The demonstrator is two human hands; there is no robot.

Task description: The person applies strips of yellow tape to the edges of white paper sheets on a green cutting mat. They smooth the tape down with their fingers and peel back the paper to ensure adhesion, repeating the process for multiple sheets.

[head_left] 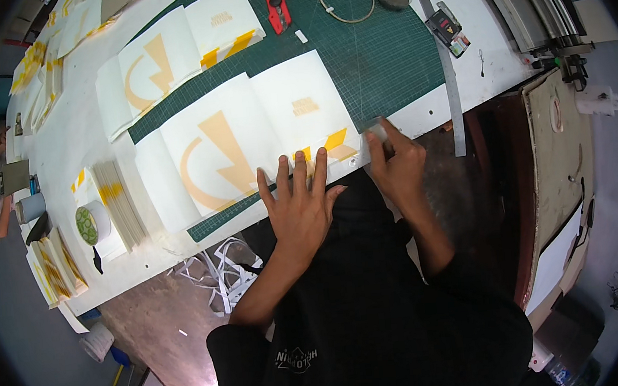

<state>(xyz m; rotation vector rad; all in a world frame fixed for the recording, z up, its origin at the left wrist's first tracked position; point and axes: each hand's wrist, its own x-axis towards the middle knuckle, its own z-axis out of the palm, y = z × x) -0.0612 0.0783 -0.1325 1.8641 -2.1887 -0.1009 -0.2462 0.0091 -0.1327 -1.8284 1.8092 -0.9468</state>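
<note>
The left hand lies flat with its fingers spread and released, palm down on the lower edge of a large white sheet printed with orange shapes, a little below the centre of the frame. The right hand, just right of centre, is curled around a small pale flat tool, pinching it between thumb and fingers at the sheet's lower right corner; what kind of tool it is cannot be told for sure, though it looks like a small scraper or block. The sheet rests on a green cutting mat over a white table, and its orange-striped corner lies between the two hands, touching the left fingertips and just beside the right ones. To do this pressing well, the flat hand should, in my judgement, hold the sheet steady without sliding, while the tool works outward from the held part toward the free corner in even strokes, kept low and flat so the surface does not crease or trap air. A second similar sheet lies in the upper left of the frame, a red cutter at the top centre, and a roll of tape at the left edge.
</note>
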